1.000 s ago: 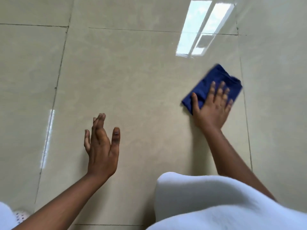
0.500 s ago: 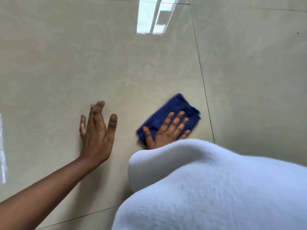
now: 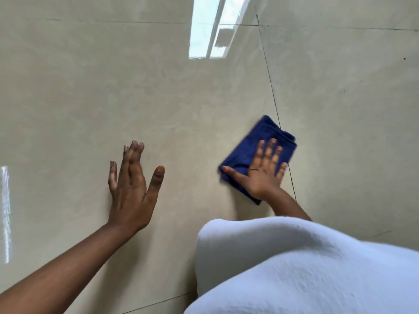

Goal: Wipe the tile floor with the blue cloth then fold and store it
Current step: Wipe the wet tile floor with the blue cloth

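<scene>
A folded dark blue cloth (image 3: pixel 256 141) lies on the glossy beige tile floor (image 3: pixel 136 87), just left of a grout line. My right hand (image 3: pixel 264 172) presses flat on top of it, fingers spread and thumb along its near-left edge; the near part of the cloth is under my palm. My left hand (image 3: pixel 131 189) rests flat on the bare tile to the left, fingers apart, holding nothing, about a hand's width away from the cloth.
White clothing over my knee (image 3: pixel 294 268) fills the lower right and hides my right forearm. A grout line (image 3: pixel 272 94) runs from top to bottom beside the cloth. A bright window reflection (image 3: pixel 210 30) shines at the top.
My right hand pulled the cloth in close to my knee, then pushed it out and to the right again. My left hand stayed planted on the tile.
</scene>
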